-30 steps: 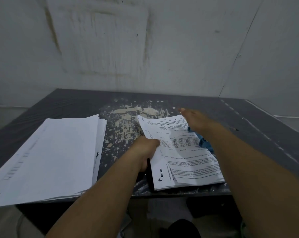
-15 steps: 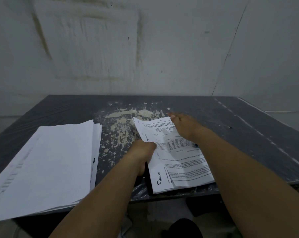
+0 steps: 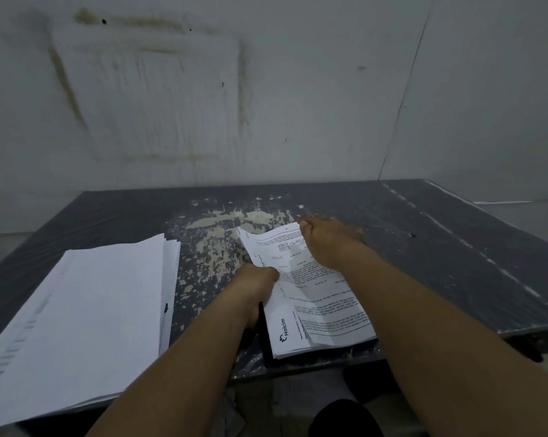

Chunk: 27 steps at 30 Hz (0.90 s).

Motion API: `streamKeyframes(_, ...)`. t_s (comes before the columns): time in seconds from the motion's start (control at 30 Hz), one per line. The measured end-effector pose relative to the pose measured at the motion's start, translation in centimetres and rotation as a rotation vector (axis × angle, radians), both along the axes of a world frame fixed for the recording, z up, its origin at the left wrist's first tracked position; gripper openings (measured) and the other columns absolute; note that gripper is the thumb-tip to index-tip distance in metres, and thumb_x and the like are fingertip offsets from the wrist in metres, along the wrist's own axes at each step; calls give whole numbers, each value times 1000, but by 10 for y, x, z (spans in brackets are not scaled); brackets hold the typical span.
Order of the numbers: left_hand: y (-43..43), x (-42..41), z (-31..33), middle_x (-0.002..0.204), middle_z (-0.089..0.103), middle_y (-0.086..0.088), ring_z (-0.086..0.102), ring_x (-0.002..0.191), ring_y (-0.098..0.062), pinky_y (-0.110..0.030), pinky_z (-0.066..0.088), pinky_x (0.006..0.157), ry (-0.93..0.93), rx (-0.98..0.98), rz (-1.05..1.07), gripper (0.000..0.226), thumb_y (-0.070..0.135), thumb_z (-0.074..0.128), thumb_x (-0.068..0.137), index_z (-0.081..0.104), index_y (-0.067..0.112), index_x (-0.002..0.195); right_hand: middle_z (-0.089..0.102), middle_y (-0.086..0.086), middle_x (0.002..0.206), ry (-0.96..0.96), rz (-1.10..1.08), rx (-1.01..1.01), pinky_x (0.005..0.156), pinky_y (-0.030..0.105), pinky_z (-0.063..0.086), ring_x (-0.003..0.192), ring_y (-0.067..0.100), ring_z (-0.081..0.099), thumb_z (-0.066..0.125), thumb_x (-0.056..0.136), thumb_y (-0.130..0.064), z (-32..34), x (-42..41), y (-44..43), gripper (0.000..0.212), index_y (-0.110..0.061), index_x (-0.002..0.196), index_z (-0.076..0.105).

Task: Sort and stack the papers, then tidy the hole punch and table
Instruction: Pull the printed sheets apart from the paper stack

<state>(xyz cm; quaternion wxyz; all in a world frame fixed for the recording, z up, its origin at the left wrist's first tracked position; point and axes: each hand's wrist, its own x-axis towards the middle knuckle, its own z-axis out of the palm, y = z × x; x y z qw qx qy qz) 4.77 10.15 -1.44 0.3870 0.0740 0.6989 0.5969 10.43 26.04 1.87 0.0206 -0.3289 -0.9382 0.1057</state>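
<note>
Table (image 3: 455, 263): dark top, worn pale patch mid-back, w/ wall right behind. Big white stack (image 3: 77, 326) sits far left, near corner hanging off the front edge, well apart from what I'm working on. That's where sorted sheets look to end up, I'd guess.

Printed papers (image 3: 313, 304) lie in front of me at the near edge, "Holcim" logo at the near left corner, a crease across the middle, top sheet skewed over the ones below. Something dark and thin pokes out under their left edge by my wrist; can't tell what it is. Hole punch: not visible from here, maybe under the sheets or my arm.

My left hand (image 3: 256, 288) is closed, pinching the left edge of the printed papers, thumb on top. My right hand (image 3: 326, 241) is curled over the far right corner, fingers bent down onto the sheet; whether it's pinching or just pressing I can't tell.

To do this well, imo: keep the left pinch firm as anchor, slide right hand along the far edge to square corners, don't drag across the crease or it'll fold worse. Lift the bundle flat w/ both hands, not by one corner, then lay it on the big stack, edges flush. Watch the near edge so nothing slips off.
</note>
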Motion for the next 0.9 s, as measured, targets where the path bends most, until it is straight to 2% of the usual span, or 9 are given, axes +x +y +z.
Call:
streamKeyframes(0.23,1,0,-1,100,71,-16,70,86,-34,-41,58,70,9,2,6,15,3,52,94,62,9,104,25,-2,161,17,12,6,111,69,16,148,31,18,21,105,-32,1,2,-4,46,-30,150,31)
streamKeyframes(0.4,-2,2,-1,94,71,-13,70,82,-31,-36,57,61,10,13,3,17,3,51,95,62,9,106,29,3,158,-15,3,-17,111,67,20,146,35,21,22,105,-29,4,2,-8,46,-25,149,32)
streamKeyframes(0.5,-3,3,0,96,71,-13,70,81,-29,-35,57,60,14,52,9,19,2,51,95,63,8,109,39,12,150,32,-56,-136,108,59,32,136,39,35,25,104,-19,13,-1,-10,43,-12,144,39)
streamKeyframes(0.57,-4,4,0,95,71,-13,70,80,-29,-35,57,59,0,67,20,17,1,52,95,63,8,105,49,19,135,86,-105,-214,100,47,41,118,39,50,30,101,-3,20,-5,-10,35,2,132,47)
streamKeyframes(0.67,-5,5,1,93,71,-11,70,79,-28,-33,57,57,-21,86,18,17,0,51,94,63,11,101,55,20,112,-39,-65,-150,83,40,44,93,32,52,32,95,4,29,-15,-10,23,-2,104,52)
streamKeyframes(0.73,-4,4,1,92,70,-7,70,79,-26,-30,57,56,-20,102,12,19,0,51,94,64,12,102,51,17,99,-42,-5,-80,81,42,44,87,31,48,28,94,-3,24,-27,-4,19,-7,86,44)
streamKeyframes(0.83,-5,4,2,90,70,-4,69,79,-23,-29,56,56,-26,127,2,22,0,50,95,65,13,103,51,15,94,-77,-14,-36,82,44,43,86,32,48,22,90,-16,20,-35,-8,24,-11,81,44)
streamKeyframes(0.9,-5,2,0,93,71,-4,69,82,-23,-29,57,61,-23,143,1,24,0,50,95,66,14,105,47,7,80,-56,-55,-52,83,43,42,86,30,49,24,93,-13,16,-38,-6,27,-14,73,41)
